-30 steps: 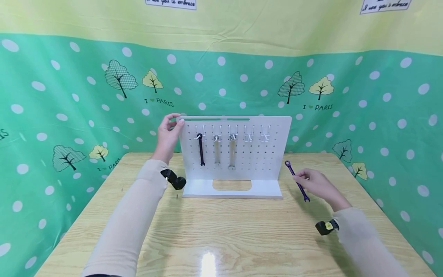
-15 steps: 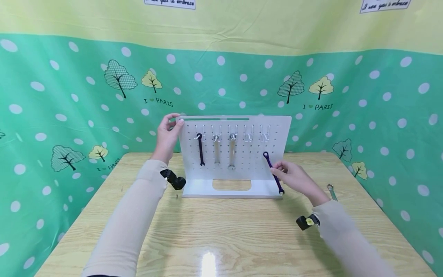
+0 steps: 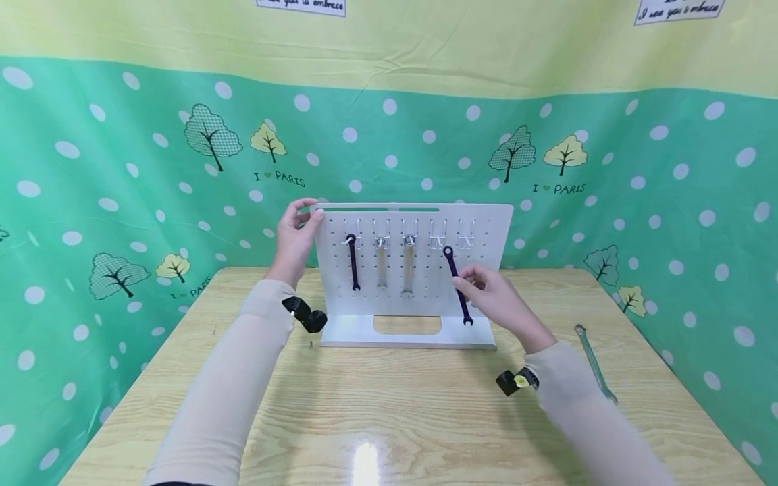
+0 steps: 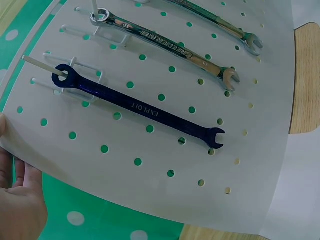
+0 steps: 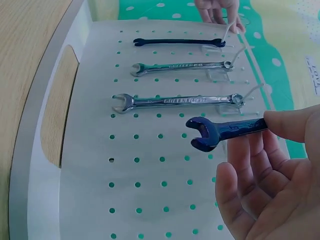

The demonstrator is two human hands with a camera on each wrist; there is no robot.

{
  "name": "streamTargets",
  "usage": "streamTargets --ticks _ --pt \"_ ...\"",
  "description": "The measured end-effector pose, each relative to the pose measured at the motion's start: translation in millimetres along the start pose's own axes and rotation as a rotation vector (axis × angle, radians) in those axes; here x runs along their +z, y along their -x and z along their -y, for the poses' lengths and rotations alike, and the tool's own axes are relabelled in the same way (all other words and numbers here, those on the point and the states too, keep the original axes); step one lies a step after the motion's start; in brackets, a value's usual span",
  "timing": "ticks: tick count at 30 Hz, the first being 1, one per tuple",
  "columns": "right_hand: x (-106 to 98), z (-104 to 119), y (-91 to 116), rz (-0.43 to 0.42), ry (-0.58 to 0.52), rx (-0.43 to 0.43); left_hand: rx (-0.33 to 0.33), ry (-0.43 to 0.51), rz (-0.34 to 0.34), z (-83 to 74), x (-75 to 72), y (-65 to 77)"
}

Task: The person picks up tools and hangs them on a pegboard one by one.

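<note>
My left hand (image 3: 295, 236) grips the top left corner of a white pegboard stand (image 3: 437, 304), thumb in front. My right hand (image 3: 495, 300) pinches a dark blue combination wrench (image 3: 454, 273) mid-shaft, ring end up and open end down, tilted in front of the board's right half. In the right wrist view its open jaw (image 5: 205, 134) shows, while the ring end is out of sight. Three wrenches hang from hooks by their ring ends: a dark blue one (image 4: 145, 111) at the left, then two silver ones, the middle (image 3: 381, 263) and the larger (image 3: 408, 270).
Two bare hooks, one (image 3: 437, 236) just above the held wrench's ring and another (image 3: 466, 236) to its right, stick out from the board. A greenish metal wrench (image 3: 594, 364) lies on the wooden table (image 3: 389, 398) beside my right forearm. A patterned cloth (image 3: 389, 148) hangs behind.
My right hand has carried the dark blue wrench leftward and slightly up, from right of the stand to in front of it. The table wrench has come into view. My left hand stays put.
</note>
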State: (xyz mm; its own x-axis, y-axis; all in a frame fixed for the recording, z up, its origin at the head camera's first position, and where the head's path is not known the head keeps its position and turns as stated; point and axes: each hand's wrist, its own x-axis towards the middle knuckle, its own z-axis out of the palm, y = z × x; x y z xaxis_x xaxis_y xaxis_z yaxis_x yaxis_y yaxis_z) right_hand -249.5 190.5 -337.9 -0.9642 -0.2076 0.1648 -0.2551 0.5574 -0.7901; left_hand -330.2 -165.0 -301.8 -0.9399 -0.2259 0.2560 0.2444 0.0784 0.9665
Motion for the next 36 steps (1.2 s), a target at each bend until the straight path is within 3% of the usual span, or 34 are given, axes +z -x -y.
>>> streamTargets --ticks 10,24,36 --pt "7 3 -12 -0.014 -0.027 0.006 0.005 -0.001 -0.002 0.6 0.0 0.5" --pt "15 -7 -31 0.029 -0.087 0.130 0.014 -0.019 0.002 0.6 -0.1 1.4" --pt "20 -15 -39 0.037 -0.224 0.066 0.007 -0.006 0.004 0.3 0.3 0.7"
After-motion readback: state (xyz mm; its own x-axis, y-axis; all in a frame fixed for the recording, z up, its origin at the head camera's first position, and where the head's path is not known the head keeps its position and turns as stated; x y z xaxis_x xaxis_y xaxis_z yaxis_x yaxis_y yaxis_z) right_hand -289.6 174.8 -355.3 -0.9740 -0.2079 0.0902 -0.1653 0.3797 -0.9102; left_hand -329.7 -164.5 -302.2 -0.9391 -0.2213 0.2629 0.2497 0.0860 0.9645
